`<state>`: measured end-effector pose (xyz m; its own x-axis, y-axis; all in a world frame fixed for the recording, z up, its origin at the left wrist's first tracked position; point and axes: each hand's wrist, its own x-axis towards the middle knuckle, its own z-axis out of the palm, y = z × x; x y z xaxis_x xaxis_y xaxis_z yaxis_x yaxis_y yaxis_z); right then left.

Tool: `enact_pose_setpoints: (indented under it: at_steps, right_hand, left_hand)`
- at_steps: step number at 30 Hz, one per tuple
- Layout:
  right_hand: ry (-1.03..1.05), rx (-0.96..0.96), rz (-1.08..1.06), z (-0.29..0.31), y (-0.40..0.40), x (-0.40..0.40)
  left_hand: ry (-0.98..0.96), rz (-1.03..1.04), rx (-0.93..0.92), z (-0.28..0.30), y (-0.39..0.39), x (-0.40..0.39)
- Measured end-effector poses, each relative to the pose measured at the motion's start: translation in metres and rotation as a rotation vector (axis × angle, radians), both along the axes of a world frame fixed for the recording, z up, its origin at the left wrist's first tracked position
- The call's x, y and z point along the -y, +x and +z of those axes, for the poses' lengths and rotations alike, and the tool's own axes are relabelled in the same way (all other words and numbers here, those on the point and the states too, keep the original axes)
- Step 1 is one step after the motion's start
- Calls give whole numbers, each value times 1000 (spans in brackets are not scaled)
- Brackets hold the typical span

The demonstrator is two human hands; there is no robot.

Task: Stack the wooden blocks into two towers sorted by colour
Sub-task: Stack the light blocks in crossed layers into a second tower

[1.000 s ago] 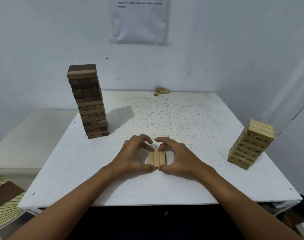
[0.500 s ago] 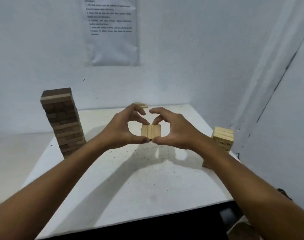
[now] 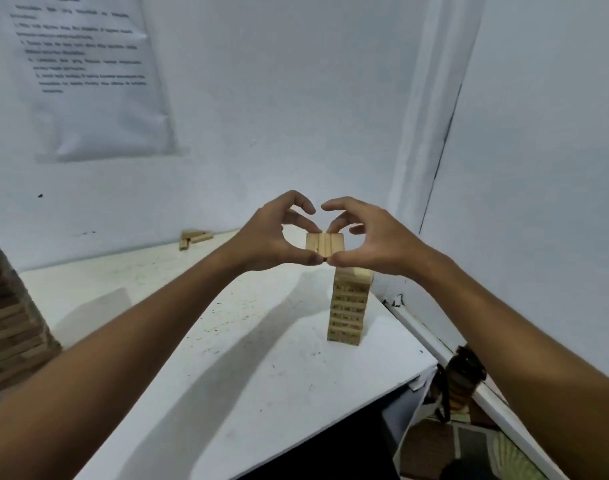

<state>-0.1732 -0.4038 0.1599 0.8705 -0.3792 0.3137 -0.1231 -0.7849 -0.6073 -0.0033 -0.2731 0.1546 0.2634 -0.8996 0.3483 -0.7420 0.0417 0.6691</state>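
Observation:
Three light wooden blocks (image 3: 324,244) lie side by side as one flat layer, held in the air between both hands. My left hand (image 3: 271,235) pinches the layer's left side with thumb and fingers. My right hand (image 3: 372,237) pinches its right side the same way. The layer hovers just above the light tower (image 3: 348,304), which stands near the table's right edge. The dark brown tower (image 3: 8,327) is cut off at the left edge of the view.
The white table (image 3: 226,341) ends at its right edge close to the light tower. A few loose light blocks (image 3: 195,238) lie at the back against the wall. A printed sheet (image 3: 84,74) hangs on the wall. Clutter lies on the floor at lower right.
Both hands lifted the three-block layer off the table and carried it right, to just above the light tower. The view turned right, pushing the dark tower to the left edge.

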Motion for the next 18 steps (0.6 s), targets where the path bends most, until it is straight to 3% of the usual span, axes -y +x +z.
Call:
enact_pose_setpoints:
  at_steps: [18]
  right_hand:
    - [66, -71, -115, -29, -28, 31]
  left_hand:
    - [145, -92, -100, -30, -14, 54]
